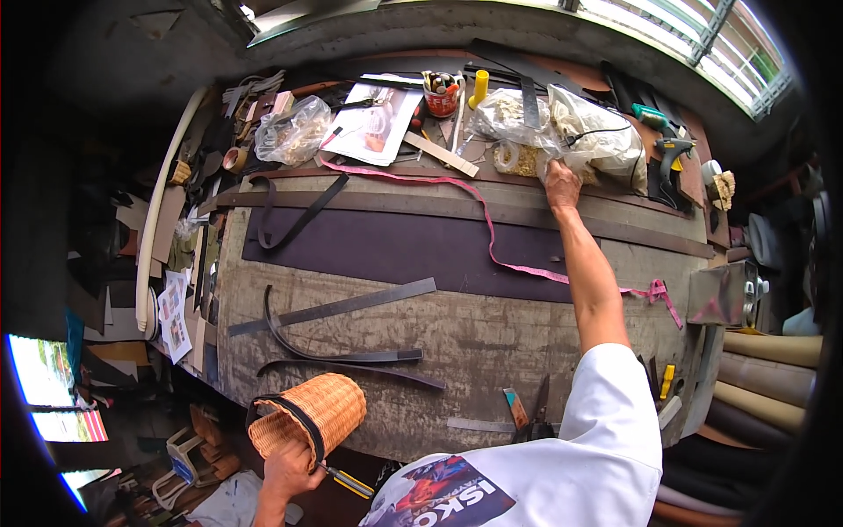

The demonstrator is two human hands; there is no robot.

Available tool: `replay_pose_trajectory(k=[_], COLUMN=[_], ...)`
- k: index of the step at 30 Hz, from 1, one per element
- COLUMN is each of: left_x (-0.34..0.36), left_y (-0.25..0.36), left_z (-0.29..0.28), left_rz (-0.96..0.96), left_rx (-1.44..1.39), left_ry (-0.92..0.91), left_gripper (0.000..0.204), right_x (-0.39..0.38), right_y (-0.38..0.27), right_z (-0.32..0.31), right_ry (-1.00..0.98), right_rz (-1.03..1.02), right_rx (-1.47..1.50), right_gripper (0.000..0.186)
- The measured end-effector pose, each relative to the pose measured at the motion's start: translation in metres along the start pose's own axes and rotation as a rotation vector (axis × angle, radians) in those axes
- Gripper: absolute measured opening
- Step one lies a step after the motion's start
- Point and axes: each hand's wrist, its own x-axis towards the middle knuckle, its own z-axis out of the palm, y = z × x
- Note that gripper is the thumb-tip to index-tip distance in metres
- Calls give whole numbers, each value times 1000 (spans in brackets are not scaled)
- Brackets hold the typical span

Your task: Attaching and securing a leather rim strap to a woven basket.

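Observation:
My left hand (290, 472) grips the rim of a woven wicker basket (338, 408), tilted on its side at the table's near left edge. A black strap (303, 420) runs round the basket near its mouth. A tool with a yellow and black handle (349, 482) sticks out beside that hand; whether the fingers hold it too is hidden. My right arm stretches across the table, and my right hand (563, 184) is closed beside a whitish plastic bag (606, 145). Its fingertips are hidden. Close by lie a clear bag (509, 116) and a heap of small yellowish pieces (525, 162).
A dark leather sheet (378, 241) and a pink measuring tape (488, 230) lie across the table. Black straps (351, 303) lie nearer me. Printed papers (376, 119), a red can of tools (442, 95) and a glue gun (672, 154) are at the back. Scissors (537, 422) and a cutter (515, 407) lie near the front edge.

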Motion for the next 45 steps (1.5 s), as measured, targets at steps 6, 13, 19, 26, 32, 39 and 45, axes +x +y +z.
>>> replay_pose_trajectory(k=[6, 13, 19, 26, 32, 39, 45], left_x=[-7, -42, -37, -76, -92, -65, -30], left_y=[-1, 20, 89, 101, 64, 10, -3], left_z=[1, -33, -47, 1, 10, -4, 1], left_rz=[-5, -34, 149, 286, 222, 29, -109], left_rx=[-13, 3, -329, -692, -814, -904, -1044], left_ry=[67, 184, 643, 669, 567, 563, 386], left_gripper=[25, 55, 39, 39, 31, 17, 18], right_x=[-37, -235, -326, -370, -395, -389, -391], right_y=[-41, -177, -258, -280, -314, -344, -357], right_z=[-68, -257, -381, -421, -428, -412, -384], right_ry=[273, -438, -734, -1246, -1104, -630, -958], right_rz=[-118, 132, -291, -164, -163, -458, -355], right_rx=[265, 1294, 1488, 1470, 1226, 618, 626], right_gripper=[9, 15, 12, 14, 17, 46, 28])
